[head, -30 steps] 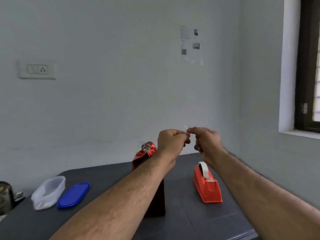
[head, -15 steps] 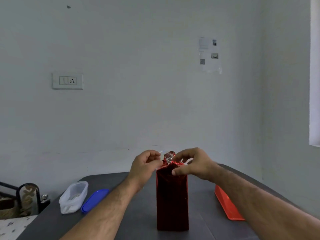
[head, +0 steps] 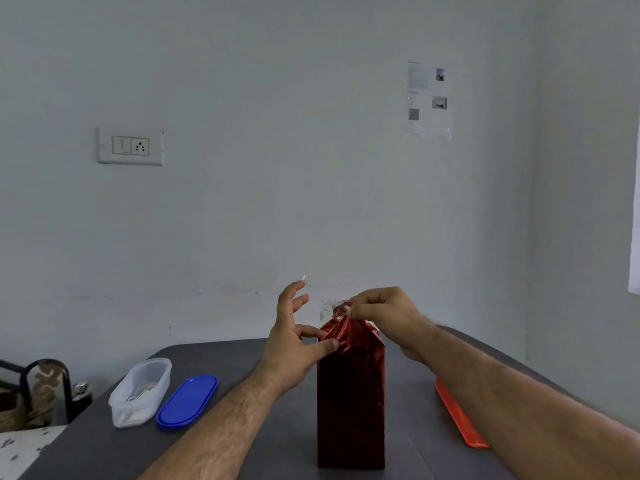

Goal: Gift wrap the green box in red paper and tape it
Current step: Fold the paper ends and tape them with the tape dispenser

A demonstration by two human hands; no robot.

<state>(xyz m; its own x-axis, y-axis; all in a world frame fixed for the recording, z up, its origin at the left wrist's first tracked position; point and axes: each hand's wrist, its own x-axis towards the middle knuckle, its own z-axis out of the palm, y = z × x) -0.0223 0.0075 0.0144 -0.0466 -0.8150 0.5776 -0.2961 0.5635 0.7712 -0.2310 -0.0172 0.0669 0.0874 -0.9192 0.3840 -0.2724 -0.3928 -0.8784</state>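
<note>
**Our one view, from the head**

We look from head height, forward and slightly down, across a dark table (head: 242,358) toward a pale wall (head: 277,168). Our forearms reach in from below, close to the lens.

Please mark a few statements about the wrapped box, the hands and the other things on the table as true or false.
1. The red-wrapped box stands upright on the dark table. True.
2. The right hand rests flat on the table. False: it pinches the gathered paper at the top of the box.
3. The blue lid is snapped onto the clear container. False: it lies on the table beside the open container.
4. The left hand touches the upper left of the box with thumb and a finger, other fingers spread. True.
5. The orange tape dispenser sits left of the box. False: it is right of it, partly hidden by the right forearm.
</note>
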